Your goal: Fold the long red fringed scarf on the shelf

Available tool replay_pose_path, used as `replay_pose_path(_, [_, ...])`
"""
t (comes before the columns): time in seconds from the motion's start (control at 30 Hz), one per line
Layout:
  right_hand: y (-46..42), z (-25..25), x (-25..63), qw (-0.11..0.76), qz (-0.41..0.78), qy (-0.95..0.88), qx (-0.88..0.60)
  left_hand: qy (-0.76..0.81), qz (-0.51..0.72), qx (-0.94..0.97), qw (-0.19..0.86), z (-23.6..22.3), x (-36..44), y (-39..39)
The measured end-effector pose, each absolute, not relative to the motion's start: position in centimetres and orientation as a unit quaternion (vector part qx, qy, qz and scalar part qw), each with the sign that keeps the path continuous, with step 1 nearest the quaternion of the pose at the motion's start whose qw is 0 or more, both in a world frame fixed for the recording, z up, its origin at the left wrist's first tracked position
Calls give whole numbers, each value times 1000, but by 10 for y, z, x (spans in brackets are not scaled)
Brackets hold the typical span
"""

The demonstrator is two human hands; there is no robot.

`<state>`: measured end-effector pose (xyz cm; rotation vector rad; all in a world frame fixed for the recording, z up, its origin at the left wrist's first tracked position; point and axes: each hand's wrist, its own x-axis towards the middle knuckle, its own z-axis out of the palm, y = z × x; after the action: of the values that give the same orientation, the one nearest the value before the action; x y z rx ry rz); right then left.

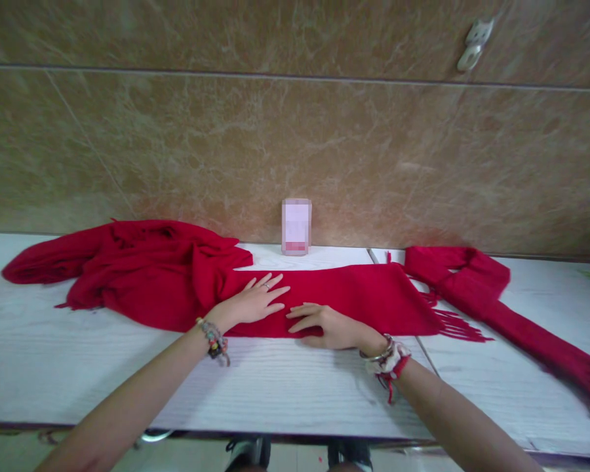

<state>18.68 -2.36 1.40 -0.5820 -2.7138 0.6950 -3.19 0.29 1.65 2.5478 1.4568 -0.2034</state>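
Observation:
A red fringed scarf (364,295) lies across the white table, its right part flat and its left part bunched in loose folds. My left hand (250,303) rests on it palm down with fingers spread, wearing a ring and a beaded bracelet. To the right, my right hand (327,324) touches the scarf near its front edge, fingers slightly bent and apart. Neither hand grips the cloth. The fringe (462,324) spreads out at the scarf's right end.
A folded red strip of cloth (476,282) lies on the right, running toward the front corner. A phone-like object (296,226) with a blurred face leans on the brown tiled wall (201,151). A cat-shaped hook (475,44) is on the wall. Below is the table's front edge (285,429).

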Motion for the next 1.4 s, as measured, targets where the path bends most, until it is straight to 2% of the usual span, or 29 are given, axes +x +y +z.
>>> replay_pose_path(0.1, [-22,13,188,162,267,-928,-202,513,-56,850,109,13,-20,9])
replay_pose_path(0.27, [-19,8,187,222,276,-914,-197,596,-18,800,65,7,-21,7])
replay_pose_path(0.4, [-15,3,187,284,160,-890,-318,610,-17,790,62,8,-23,4])
replay_pose_path(0.57, [-12,-3,194,115,18,-906,-406,608,-11,792,61,8,-23,5])
replay_pose_path(0.67, [-12,-6,199,65,-41,-882,-465,609,-12,790,64,8,-23,6])
replay_pose_path(0.83, [-10,-5,203,53,-72,-834,-545,614,-22,786,75,9,-24,5])
replay_pose_path(1.0, [-7,-3,193,90,-56,-870,-481,573,33,819,12,6,-17,3])
replay_pose_path(1.17, [-2,-6,184,48,-33,-877,-477,557,12,829,54,1,-12,2])
replay_pose_path(1.4, [14,2,231,8,-81,-808,-584,561,-15,825,65,6,-13,2])
